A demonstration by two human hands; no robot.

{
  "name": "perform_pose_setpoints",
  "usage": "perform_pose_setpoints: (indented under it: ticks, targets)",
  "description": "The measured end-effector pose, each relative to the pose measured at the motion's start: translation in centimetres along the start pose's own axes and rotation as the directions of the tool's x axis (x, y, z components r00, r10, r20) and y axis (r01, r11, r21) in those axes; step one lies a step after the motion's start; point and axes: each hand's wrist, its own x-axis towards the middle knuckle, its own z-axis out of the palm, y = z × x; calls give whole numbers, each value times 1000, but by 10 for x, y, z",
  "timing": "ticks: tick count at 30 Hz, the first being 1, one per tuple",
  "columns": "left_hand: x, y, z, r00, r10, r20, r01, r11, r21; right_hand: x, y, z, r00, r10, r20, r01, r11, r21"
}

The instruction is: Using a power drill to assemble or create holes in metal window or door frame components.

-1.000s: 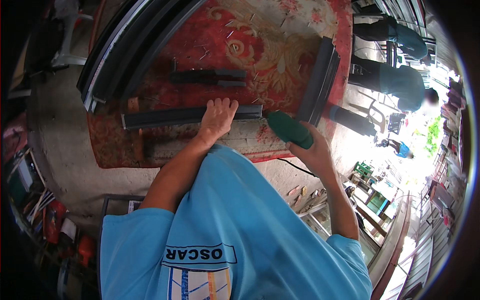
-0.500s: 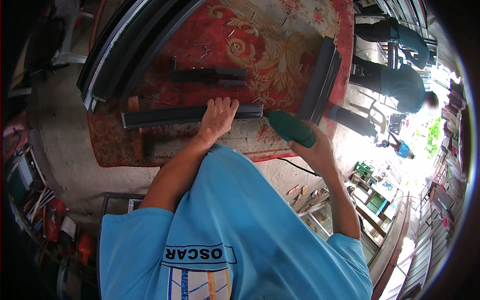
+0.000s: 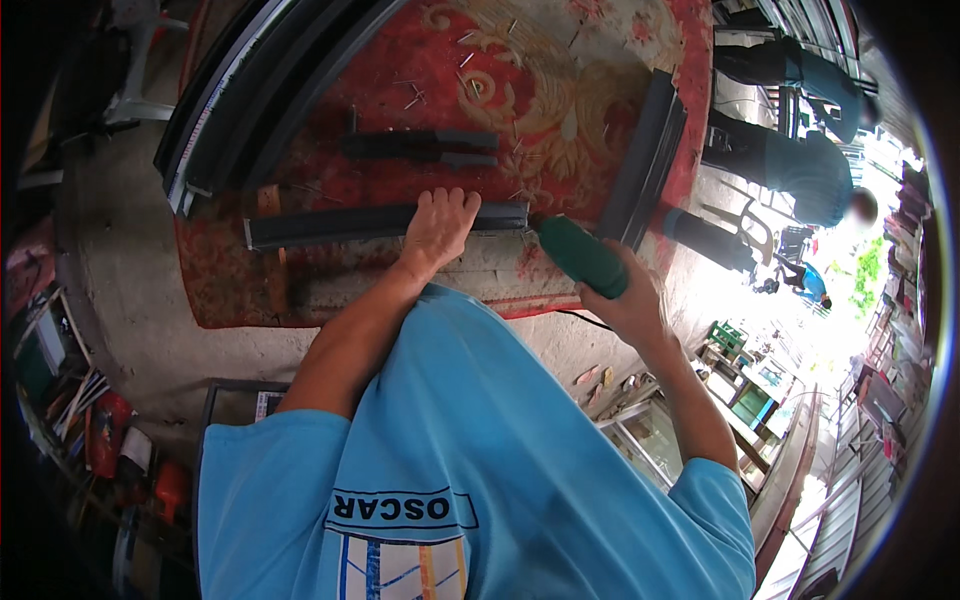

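Observation:
A short dark grey metal profile (image 3: 335,227) lies crosswise near the front edge of the red patterned carpet (image 3: 400,85). My left hand (image 3: 440,230) is closed over it, right of its middle, fingers curled across the far side. In my right hand (image 3: 637,305) is a green corded power tool (image 3: 580,255), gripped round its body. The tool's nose points left at the profile's right end; whether the two touch I cannot make out. Beyond the profile lies a pair of shorter dark profile pieces (image 3: 420,146).
Long dark profiles (image 3: 285,95) are stacked at the far left. Another dark profile (image 3: 640,160) lies slanted on the right. Small metal pins (image 3: 414,96) are scattered over the carpet. Two people (image 3: 805,175) bend over work at the far right, near a dark cylinder (image 3: 705,238).
My right elbow has swung slightly outward. The tool and my left hand on the profile stay nearly in place, and less of the black cord shows.

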Motion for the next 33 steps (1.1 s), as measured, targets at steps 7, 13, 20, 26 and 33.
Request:
perform_pose_setpoints:
  ticks: [7, 13, 20, 26, 33]
  targets:
    - [2, 0, 2, 999, -5, -32, 4, 1000, -23, 3, 7, 2, 995, -66, 69, 64, 997, 36]
    - [-1, -1, 4, 999, 2, -46, -4, 1000, -26, 8, 6, -3, 978, -192, -79, 187, 980, -69]
    - [0, 0, 3, 1000, -3, -21, 3, 1000, -24, 15, 0, -17, 984, -172, 44, 177, 974, -144]
    - [-2, -1, 1, 999, -12, -33, 13, 1000, 20, 23, -17, -13, 977, -203, 61, 211, 929, -303]
    - [2, 0, -1, 1000, -2, 26, 2, 1000, -3, 59, -25, -53, 968, 201, 152, -214, 974, 72]
